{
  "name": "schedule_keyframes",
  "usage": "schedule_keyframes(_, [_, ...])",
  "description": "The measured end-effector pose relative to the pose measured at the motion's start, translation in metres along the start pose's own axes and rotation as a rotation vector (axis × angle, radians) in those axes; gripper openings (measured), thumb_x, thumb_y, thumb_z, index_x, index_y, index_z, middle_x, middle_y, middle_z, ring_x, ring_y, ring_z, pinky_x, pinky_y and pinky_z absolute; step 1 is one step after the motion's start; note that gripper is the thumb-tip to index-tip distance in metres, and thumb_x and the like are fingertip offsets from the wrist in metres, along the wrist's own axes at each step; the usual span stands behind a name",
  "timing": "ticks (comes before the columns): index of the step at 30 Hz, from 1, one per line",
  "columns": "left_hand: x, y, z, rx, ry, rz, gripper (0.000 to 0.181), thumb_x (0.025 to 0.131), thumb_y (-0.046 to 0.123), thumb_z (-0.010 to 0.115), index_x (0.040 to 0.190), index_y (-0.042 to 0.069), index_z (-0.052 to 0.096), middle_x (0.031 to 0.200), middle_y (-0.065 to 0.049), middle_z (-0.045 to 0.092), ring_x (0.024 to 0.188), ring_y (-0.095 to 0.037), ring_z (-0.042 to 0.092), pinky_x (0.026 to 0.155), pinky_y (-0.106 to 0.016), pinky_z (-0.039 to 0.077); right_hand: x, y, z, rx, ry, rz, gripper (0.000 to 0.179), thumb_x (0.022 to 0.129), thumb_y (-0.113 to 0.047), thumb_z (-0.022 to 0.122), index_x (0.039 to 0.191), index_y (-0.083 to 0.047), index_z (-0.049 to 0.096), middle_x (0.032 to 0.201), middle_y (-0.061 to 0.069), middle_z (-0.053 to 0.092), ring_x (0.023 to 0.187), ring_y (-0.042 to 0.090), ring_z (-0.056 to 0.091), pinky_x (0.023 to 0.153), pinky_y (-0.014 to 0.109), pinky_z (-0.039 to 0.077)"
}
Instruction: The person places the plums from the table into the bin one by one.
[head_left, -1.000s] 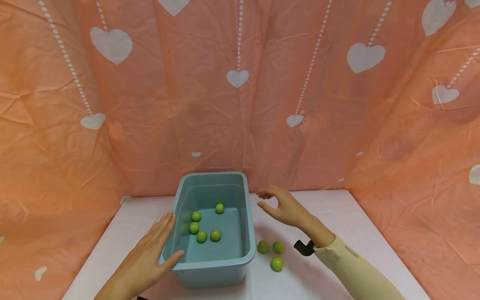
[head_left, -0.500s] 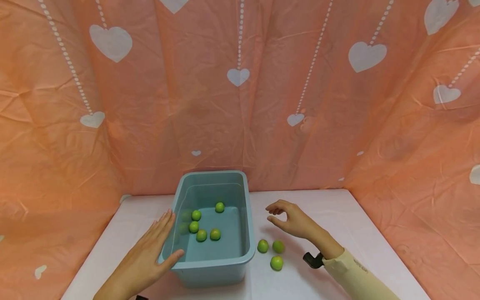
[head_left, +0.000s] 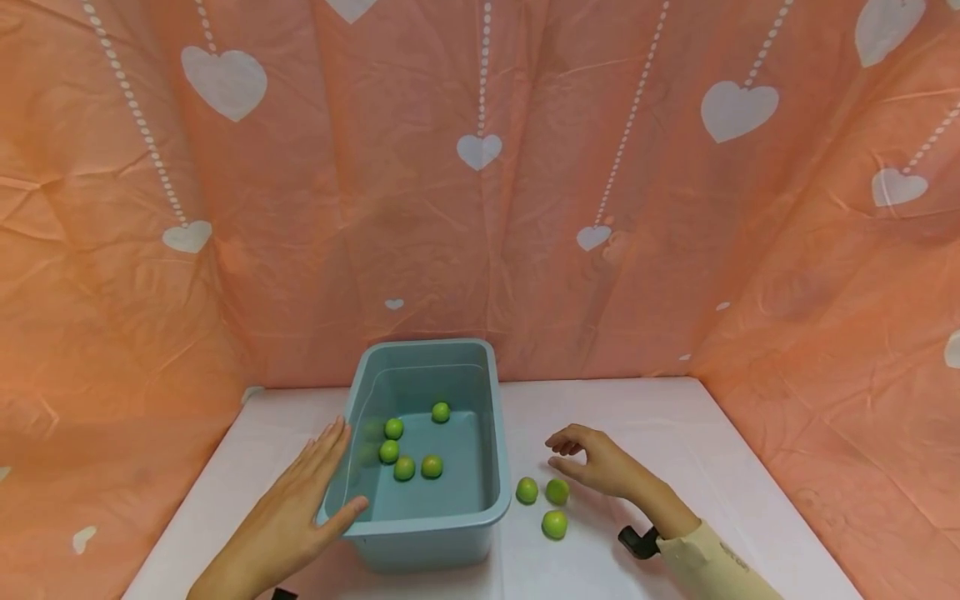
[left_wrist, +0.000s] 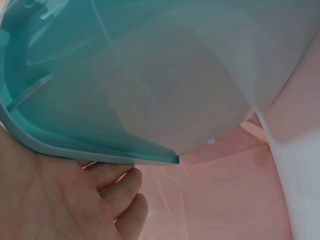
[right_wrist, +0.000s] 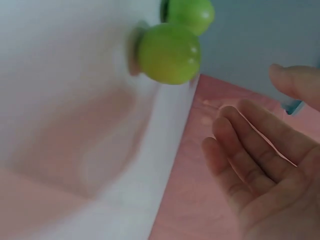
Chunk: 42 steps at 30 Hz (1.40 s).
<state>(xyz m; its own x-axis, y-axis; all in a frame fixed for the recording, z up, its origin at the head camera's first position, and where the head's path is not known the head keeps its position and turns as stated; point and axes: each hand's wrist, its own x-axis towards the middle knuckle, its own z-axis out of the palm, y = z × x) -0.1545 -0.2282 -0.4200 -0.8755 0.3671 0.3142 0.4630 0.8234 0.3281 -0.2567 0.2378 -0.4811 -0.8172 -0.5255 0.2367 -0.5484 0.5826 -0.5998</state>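
Note:
My left hand (head_left: 296, 508) lies against the left side of a blue-grey plastic tub (head_left: 420, 528), fingers straight along the rim and thumb over the near corner. The left wrist view shows its fingertips (left_wrist: 131, 212) under the tub's rim (left_wrist: 100, 156). Inside the tub sit several small round green fruits (head_left: 404, 468). My right hand (head_left: 596, 462) hovers right of the tub, its fingers loosely bent and holding nothing. Below and left of it, 3 more green fruits (head_left: 555, 524) rest on the table. In the right wrist view, a shiny yellow-green fruit (right_wrist: 170, 54) appears beside the fingers.
A white-covered table (head_left: 622, 408) carries the tub and loose fruits. Orange-pink sheeting (head_left: 420, 208) with white hearts walls in the back and both sides. A black wrist device (head_left: 639, 542) hangs by the right sleeve (head_left: 712, 562).
My right hand has moved away from the tub's right rim, to the right and down toward the loose fruits. The left hand has stayed at the tub.

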Motion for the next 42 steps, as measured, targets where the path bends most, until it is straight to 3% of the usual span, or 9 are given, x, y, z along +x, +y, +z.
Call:
schedule_keyframes(9, [0.001,0.001,0.000,-0.001,0.003,0.005,0.093,0.104,0.057,0.065,0.170,0.003,0.028,0.177,-0.016,0.024,0.159,-0.043,0.030,0.120,-0.005,-0.009,-0.014,0.011,0.005,0.044,-0.029,0.002,0.025,0.101,-0.015,0.075,0.118,0.003,0.074,0.108,0.006,0.073,0.096,0.012,0.066,0.088,0.036,0.061])
schedule_keyframes(25, [0.002,0.001,0.002,-0.004,0.005,0.016,0.092,0.104,0.056,0.065,0.169,0.001,0.029,0.177,-0.017,0.024,0.160,-0.042,0.029,0.121,-0.006,-0.008,-0.027,0.010,0.007,0.121,-0.129,0.132,0.032,0.099,-0.025,0.080,0.120,-0.002,0.074,0.110,-0.002,0.071,0.100,0.017,0.066,0.089,0.032,0.059])
schedule_keyframes(42, [0.002,0.002,0.002,0.007,0.004,0.014,0.092,0.104,0.057,0.065,0.168,0.000,0.029,0.176,-0.018,0.025,0.160,-0.042,0.029,0.121,-0.006,-0.009,-0.028,0.014,0.012,0.102,-0.153,0.164,0.025,0.098,-0.027,0.081,0.115,-0.010,0.076,0.105,-0.007,0.069,0.096,0.008,0.064,0.086,0.029,0.057])
